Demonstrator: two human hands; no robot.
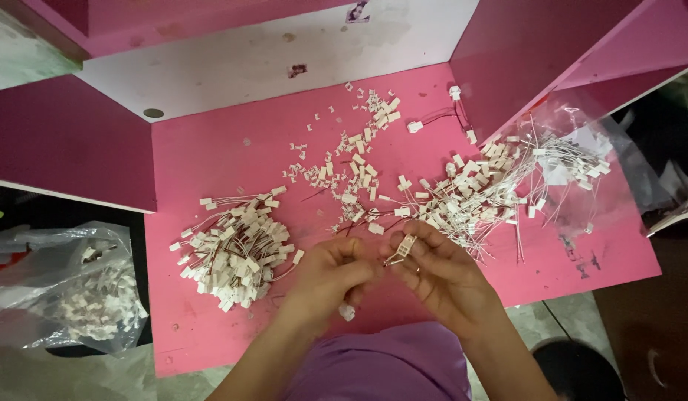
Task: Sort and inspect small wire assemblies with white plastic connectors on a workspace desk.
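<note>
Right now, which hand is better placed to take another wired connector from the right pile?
The right hand. It lies beside the right pile, while the left hand is nearer the left bundle. Both touch a small connector.

Two bare arms come up from the bottom of the picture. No sleeves cover them; they are bare from the elbows down to the wrists. The left hand (325,276) wears no glove, no ring and no watch that can be seen. The right hand (442,276) is bare too, but one finger has a thin band on it that looks like a ring; it is too small to tell for sure. The fingernails are short and plain, with no paint on them. Between the two arms sits a smooth, soft purple cloth garment (385,367), worn low over the body or lap.
</note>
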